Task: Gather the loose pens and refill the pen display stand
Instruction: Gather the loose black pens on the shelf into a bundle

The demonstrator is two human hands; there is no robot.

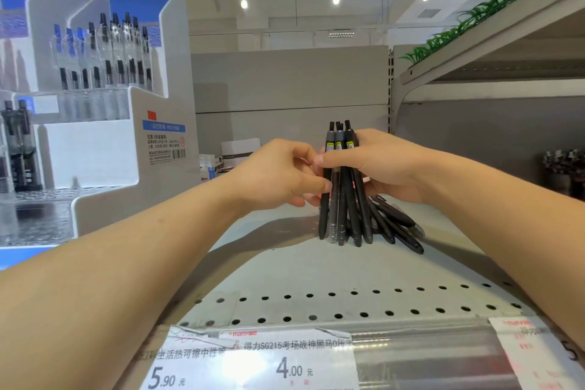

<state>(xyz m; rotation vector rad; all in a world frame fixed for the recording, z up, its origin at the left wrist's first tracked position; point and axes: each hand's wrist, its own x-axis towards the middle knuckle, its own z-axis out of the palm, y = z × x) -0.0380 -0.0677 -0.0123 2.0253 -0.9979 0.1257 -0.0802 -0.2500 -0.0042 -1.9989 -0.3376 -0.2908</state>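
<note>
A bundle of several black pens (pixel 343 199) stands upright on the grey shelf (pixel 285 269), tips down. My right hand (pixel 373 165) grips the bundle near its top from the right. My left hand (pixel 281 172) pinches the bundle from the left, thumb and fingers against the pens. A few more black pens (pixel 395 225) lie loose on the shelf just right of the bundle. The white and blue pen display stand (pixel 104 149) stands at the left, with pens (pixel 104 51) upright in its upper tier.
A second display stand (pixel 19 79) is at the far left. Small boxes (pixel 221 158) sit at the shelf's back. An upper shelf (pixel 493 41) with green plastic grass overhangs at the right. Price tags (pixel 253 361) line the front edge.
</note>
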